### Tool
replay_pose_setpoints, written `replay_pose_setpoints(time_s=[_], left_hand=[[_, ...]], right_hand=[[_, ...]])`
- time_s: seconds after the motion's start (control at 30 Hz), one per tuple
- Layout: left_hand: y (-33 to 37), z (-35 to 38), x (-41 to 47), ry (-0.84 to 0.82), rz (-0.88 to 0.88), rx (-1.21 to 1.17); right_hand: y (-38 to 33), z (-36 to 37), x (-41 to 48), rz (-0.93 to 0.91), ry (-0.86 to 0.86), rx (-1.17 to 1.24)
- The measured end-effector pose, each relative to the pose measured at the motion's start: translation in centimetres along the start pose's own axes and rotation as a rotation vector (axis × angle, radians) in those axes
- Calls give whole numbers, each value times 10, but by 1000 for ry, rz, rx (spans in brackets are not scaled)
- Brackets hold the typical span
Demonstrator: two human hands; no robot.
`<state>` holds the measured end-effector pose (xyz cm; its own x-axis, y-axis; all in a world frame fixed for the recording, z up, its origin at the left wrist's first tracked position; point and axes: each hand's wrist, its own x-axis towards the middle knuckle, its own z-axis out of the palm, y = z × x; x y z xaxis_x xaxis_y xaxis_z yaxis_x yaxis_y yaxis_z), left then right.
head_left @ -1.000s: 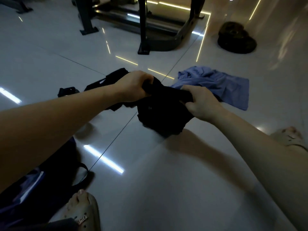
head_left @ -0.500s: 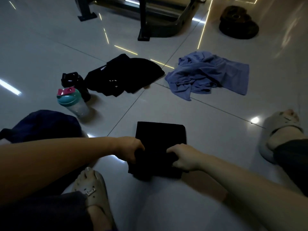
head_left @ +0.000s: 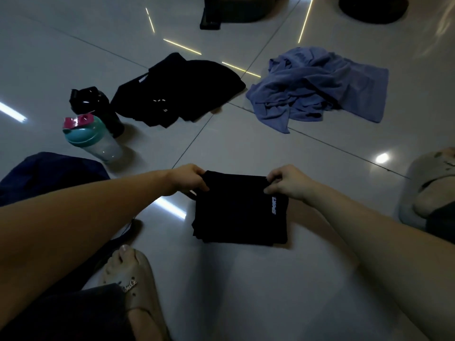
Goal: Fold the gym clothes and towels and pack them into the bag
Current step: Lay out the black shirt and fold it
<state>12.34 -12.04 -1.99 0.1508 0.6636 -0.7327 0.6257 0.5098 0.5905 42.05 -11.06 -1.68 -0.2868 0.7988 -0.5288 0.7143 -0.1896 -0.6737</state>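
**Clerk:** Begin at the left, please.

**Inspector:** Bag [head_left: 49, 173], dark navy, soft and slumped, at the left margin of the floor [head_left: 246, 291]; glossy pale tiles with thin dark joints. Just beyond it stands a translucent plastic shaker [head_left: 98, 146], cylindrical, with a teal lid and pink flap; a black bottle [head_left: 96, 107] stands close behind it.

**Clerk:** And the near left?

**Inspector:** One foot in a beige moulded sandal [head_left: 138, 286], smooth, with a small script charm on the strap.

**Clerk:** The hands?

**Inspector:** Left hand [head_left: 189, 178]: fingers curled, pinching the far left corner of the folded black garment [head_left: 241, 207]. The garment is a flat, roughly square fold of matte cloth with white lettering by its right edge; its near edge lies on the centre tile, in front of the person; whether the far edge is lifted, I cannot tell. Right hand [head_left: 288, 183]: thumb and curled fingers nipping the far right corner.

**Clerk:** Beyond the hands?

**Inspector:** Black clothing heap [head_left: 179, 92], crumpled and unfolded, lying beside the corner where the tile joints cross; right of it, well apart from the fold, a blue towel heap [head_left: 317, 87], soft, deeply creased, one part spread flat.

**Clerk:** Far right?

**Inspector:** Round dark weight plates [head_left: 371, 8], stacked at the top right; a second foot in a pale sandal [head_left: 428, 190] at the right margin.
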Motion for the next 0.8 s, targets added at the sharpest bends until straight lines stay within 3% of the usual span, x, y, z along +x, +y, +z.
replay_pose_setpoints(time_s=[0.13,0.27,0.4,0.5,0.6,0.7,0.8], left_hand=[[-13,10,22,155,-44,-156],[-25,24,35,358,-83,-327],[-28,30,39,426,-74,-342],[-31,31,44,432,-45,-289],[-36,37,44,579,4,28],[-44,51,35,788,359,499],[-50,78,29,658,611,736]], right_hand=[[-2,5,27,40,53,40],[13,19,50,111,228,21],[34,23,57,244,252,160],[43,22,57,268,332,114],[42,24,46,231,448,-127],[32,35,23,-60,575,-442],[38,66,2,-397,501,-667]])
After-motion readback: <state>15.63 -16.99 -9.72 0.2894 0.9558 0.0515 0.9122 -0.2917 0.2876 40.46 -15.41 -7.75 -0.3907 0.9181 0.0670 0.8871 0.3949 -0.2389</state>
